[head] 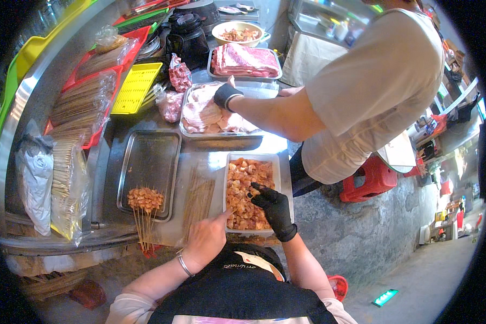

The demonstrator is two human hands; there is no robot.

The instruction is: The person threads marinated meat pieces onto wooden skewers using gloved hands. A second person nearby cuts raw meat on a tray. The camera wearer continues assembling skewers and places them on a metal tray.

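A white tray of diced, marinated meat lies before me. Over the meat, my right hand, in a black glove, pinches a small meat piece between its fingertips. My bare left hand is curled at the tray's left edge, one finger pointing toward the meat. Whether it holds a skewer is hidden. Loose bamboo skewers lie on the metal worktop just beyond it. Farther left, a bunch of loaded meat skewers rests on a metal tray, their bare ends hanging past its near edge.
A co-worker's gloved hand reaches over a tray of pale meat ahead. Behind stand a tray of meat slabs and a bowl. Bagged skewers, a yellow basket and a red stool flank the worktop.
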